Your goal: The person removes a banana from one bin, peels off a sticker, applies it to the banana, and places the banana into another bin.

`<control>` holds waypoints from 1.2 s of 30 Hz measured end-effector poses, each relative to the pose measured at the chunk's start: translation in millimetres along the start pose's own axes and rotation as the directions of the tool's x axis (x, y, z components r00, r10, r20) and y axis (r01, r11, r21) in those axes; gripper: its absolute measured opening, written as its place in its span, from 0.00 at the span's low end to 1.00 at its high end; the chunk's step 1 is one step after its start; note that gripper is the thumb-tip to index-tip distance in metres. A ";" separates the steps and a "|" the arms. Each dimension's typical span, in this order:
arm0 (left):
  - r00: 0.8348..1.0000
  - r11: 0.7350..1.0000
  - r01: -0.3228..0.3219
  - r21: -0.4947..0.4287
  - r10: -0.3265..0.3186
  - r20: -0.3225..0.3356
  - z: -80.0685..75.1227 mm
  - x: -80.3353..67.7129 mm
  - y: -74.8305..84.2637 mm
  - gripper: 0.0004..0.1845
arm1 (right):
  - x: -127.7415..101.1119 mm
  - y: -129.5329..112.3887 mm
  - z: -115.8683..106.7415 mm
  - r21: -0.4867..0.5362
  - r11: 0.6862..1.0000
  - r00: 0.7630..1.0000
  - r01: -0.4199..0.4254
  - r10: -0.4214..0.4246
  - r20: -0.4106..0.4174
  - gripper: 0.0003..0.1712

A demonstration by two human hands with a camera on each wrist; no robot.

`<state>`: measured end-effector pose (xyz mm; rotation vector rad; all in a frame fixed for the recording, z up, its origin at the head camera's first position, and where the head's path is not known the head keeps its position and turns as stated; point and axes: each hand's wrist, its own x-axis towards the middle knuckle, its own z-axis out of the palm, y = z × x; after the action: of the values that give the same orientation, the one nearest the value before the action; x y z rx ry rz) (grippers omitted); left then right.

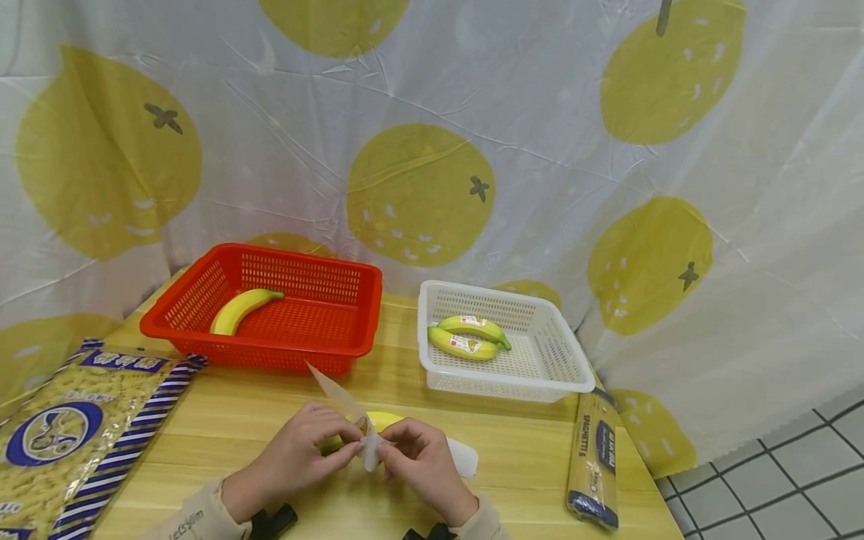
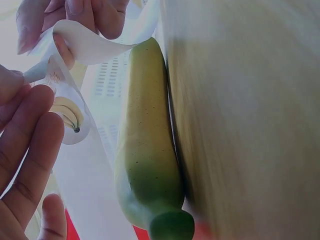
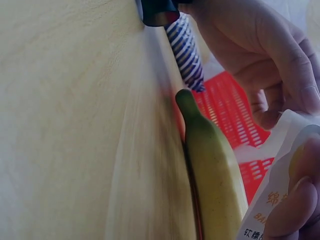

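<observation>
at the lower middle of the frame the left hand (image 1: 300, 442) and the right hand (image 1: 428, 459) face each other just side by side, both grips pinching one pale label strip (image 1: 336, 394) between thumb and fingers; its tail slants up toward the upper left. just beyond that pinch, lying on the counter (image 1: 526, 472), is the loose banana (image 1: 385, 418), partly hidden behind the fingers in the head view. its long axis runs across the frame, the green stem end at the left, so the left hand is nearer the stem and the right nearer the other end; the strip hangs crosswise to it. farther up, the red basket (image 1: 270, 349) at upper left holds one banana (image 1: 244, 307), and the white basket (image 1: 499, 383) right of centre holds two labelled ones.
</observation>
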<state>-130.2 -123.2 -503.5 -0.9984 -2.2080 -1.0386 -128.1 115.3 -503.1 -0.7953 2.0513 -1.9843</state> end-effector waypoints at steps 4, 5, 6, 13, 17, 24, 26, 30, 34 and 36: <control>1.000 1.000 0.002 0.006 -0.002 0.006 0.2 -0.8 -1.1 0.14 | 0.3 -0.6 0.3 -0.019 1.000 1.000 -0.007 0.007 -0.014 0.08; 1.000 1.000 -0.003 0.006 0.003 0.004 0.4 -1.0 -1.4 0.13 | 0.3 -0.8 0.2 -0.021 1.000 1.000 -0.012 0.011 -0.018 0.08; 1.000 1.000 -0.010 0.007 0.010 0.001 0.6 -1.2 -1.8 0.12 | 0.3 -0.9 0.2 -0.023 1.000 1.000 -0.015 0.015 -0.022 0.08; 1.000 1.000 -0.006 0.012 0.006 -0.008 -0.5 -1.5 -2.9 0.06 | 0.2 -0.9 -0.7 -0.048 0.997 0.997 -0.058 0.055 -0.062 0.07; 1.000 1.000 0.004 0.012 -0.004 -0.007 -1.7 -0.7 -1.3 0.03 | 0.6 0.0 -1.3 -0.068 0.996 0.996 -0.061 0.056 -0.072 0.07; 1.000 1.000 0.025 0.019 -0.025 -0.001 -2.4 -0.1 0.4 0.13 | 0.1 1.0 -3.0 -0.095 0.995 0.998 -0.029 0.023 -0.064 0.06; 1.000 1.000 0.023 0.019 -0.023 -0.002 -2.5 -0.2 0.2 0.13 | -0.2 0.2 -3.2 -0.090 0.996 0.998 -0.018 0.012 -0.060 0.06; 1.000 1.000 -0.003 0.008 0.003 -0.018 -2.6 -0.1 -0.6 0.12 | -0.4 -1.5 -3.6 -0.076 0.997 0.998 -0.008 0.003 -0.061 0.07; 0.999 1.000 -0.031 0.005 0.031 -0.035 -2.3 0.2 -1.7 0.08 | -0.2 -2.2 -3.8 -0.076 0.997 0.997 -0.020 0.014 -0.079 0.08; 0.999 1.000 -0.025 0.008 0.026 -0.034 -1.9 0.1 -2.1 0.05 | -0.1 -2.4 -4.1 -0.074 0.997 0.996 -0.031 0.024 -0.088 0.08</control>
<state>-131.7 -125.6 -503.2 -0.9960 -2.1648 -1.0279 -129.4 118.9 -500.5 -0.7019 2.1852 -1.9704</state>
